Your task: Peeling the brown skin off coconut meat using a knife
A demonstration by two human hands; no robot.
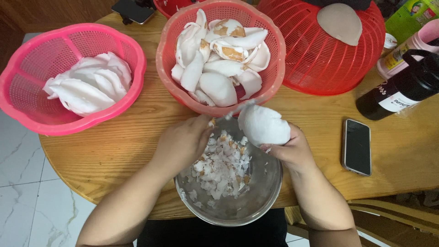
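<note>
While peelings pile in the steel bowl (pixel 256 201) at the tabletop (pixel 114 155) edge | left hand (pixel 183 142) curled round a thin blade (pixel 235 110) | right hand (pixel 292 148) cupping a white coconut piece (pixel 263 126) over the bowl | beyond, orange basket (pixel 164 68) of unpeeled pieces, pink basket (pixel 27 68) of peeled ones | phone (pixel 356 146) to the right.

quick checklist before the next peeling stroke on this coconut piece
1. Right hand grips the white coconut piece: ok.
2. Left hand holds the peeler, blade near the piece: ok; blade contact: cannot tell.
3. Metal bowl sits under both hands to catch the peelings: ok.
4. Right fingers out of the blade's path: cannot tell.
5. Pink basket of peeled pieces has room: ok.
6. Phone lies apart from the bowl: ok.
</note>
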